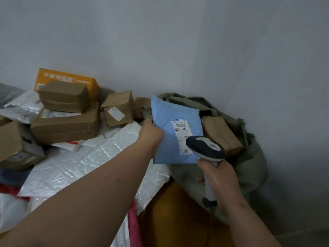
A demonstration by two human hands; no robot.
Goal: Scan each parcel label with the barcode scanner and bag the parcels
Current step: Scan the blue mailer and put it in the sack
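Observation:
My left hand [151, 133] grips the left edge of a flat blue parcel [170, 113] and holds it up over the mouth of an olive green sack [252, 157]. A white label [180, 130] with barcodes faces me on the parcel. My right hand [219, 179] grips the handle of a grey and dark blue barcode scanner [204, 148]. The scanner's head covers the parcel's lower right corner, just below the label. Brown parcels [220, 132] lie inside the sack.
Brown cardboard boxes [65, 111] and an orange box [74, 80] are stacked at the left against the grey wall. White bubble mailers [85, 163] spread across the pile in front of them. A brown carton [170, 216] sits below the scanner.

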